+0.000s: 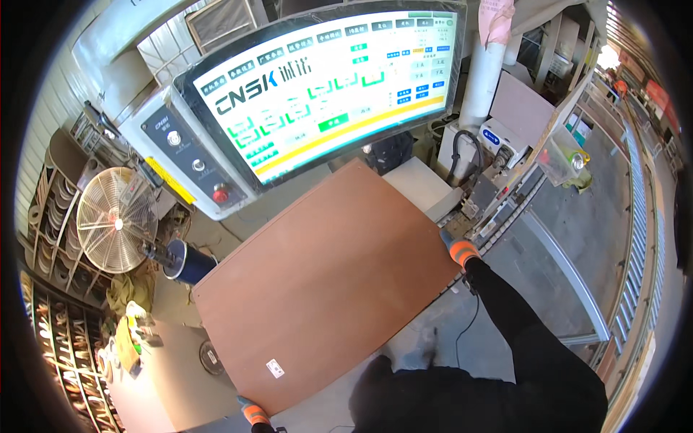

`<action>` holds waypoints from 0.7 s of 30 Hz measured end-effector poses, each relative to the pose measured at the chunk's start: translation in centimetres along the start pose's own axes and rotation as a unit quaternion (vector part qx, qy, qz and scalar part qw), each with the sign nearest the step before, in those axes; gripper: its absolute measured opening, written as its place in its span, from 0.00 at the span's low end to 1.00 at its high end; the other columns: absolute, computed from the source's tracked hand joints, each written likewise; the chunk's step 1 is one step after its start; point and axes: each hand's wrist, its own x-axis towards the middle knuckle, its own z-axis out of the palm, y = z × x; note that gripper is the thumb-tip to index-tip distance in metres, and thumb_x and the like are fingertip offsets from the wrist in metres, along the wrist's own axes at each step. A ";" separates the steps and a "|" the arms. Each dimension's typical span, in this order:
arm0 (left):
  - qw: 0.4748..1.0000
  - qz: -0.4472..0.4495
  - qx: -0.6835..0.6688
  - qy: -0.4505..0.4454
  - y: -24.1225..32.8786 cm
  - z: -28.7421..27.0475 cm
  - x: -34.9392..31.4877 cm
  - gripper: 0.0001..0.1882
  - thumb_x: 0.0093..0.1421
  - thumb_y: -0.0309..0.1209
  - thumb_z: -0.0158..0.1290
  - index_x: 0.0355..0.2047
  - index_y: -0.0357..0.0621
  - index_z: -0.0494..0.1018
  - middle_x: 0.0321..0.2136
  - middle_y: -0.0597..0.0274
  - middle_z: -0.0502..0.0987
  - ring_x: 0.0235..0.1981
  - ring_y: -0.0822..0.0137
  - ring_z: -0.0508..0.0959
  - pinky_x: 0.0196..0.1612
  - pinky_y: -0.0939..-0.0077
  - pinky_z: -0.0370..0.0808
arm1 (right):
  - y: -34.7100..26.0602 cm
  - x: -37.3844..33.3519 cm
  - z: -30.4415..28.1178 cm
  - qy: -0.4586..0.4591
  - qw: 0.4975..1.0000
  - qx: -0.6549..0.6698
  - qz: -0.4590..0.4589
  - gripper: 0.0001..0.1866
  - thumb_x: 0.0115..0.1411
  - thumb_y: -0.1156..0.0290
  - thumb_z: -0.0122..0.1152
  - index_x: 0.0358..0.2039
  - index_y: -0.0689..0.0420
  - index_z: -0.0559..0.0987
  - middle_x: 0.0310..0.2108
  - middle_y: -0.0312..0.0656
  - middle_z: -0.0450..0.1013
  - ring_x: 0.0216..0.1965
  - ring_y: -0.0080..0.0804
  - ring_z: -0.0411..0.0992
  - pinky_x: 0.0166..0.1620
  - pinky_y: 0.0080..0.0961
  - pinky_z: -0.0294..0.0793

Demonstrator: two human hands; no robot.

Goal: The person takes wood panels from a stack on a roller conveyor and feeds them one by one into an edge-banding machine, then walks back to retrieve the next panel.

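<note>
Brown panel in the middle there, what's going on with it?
A person in gloves is holding the brown panel by its edges: the left hand at the corner lowest in the picture, the right hand at the right-hand corner. A large lit screen is beyond it, and a fan stands to the left. Whatever supports the panel underneath is hidden.

You hold the brown board (332, 267) mid-frame — your left hand (254, 412) on its corner at the frame's bottom, your right hand (462, 250) on its corner right of centre. A lit screen (325, 94) spans the top; a fan (118, 220) stands at left.
</note>
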 end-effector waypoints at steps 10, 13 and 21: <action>0.959 -0.063 0.275 -0.030 9.7 10.4 5.1 0.37 0.66 0.58 0.33 0.51 0.33 0.70 0.43 0.60 0.77 0.40 0.66 0.75 0.42 0.73 0.72 | -4.2 3.9 2.5 0.227 0.961 -0.149 -0.062 0.39 0.60 0.39 0.40 0.52 0.67 0.70 0.49 0.61 0.69 0.51 0.56 0.68 0.54 0.40 0.67; 0.924 -0.037 0.379 0.038 7.9 8.2 7.0 0.37 0.65 0.59 0.34 0.42 0.33 0.76 0.33 0.54 0.79 0.32 0.63 0.77 0.34 0.66 0.74 | -4.8 2.4 3.6 0.375 0.905 -0.142 -0.144 0.38 0.60 0.40 0.41 0.54 0.64 0.69 0.51 0.59 0.69 0.55 0.56 0.65 0.56 0.43 0.64; 0.977 0.043 0.195 0.070 0.1 0.7 2.1 0.44 0.61 0.65 0.33 0.36 0.30 0.78 0.26 0.47 0.80 0.28 0.56 0.78 0.33 0.62 0.75 | 3.5 -8.5 1.2 0.176 0.976 -0.110 -0.063 0.36 0.59 0.39 0.45 0.47 0.64 0.71 0.44 0.60 0.73 0.48 0.57 0.70 0.52 0.45 0.68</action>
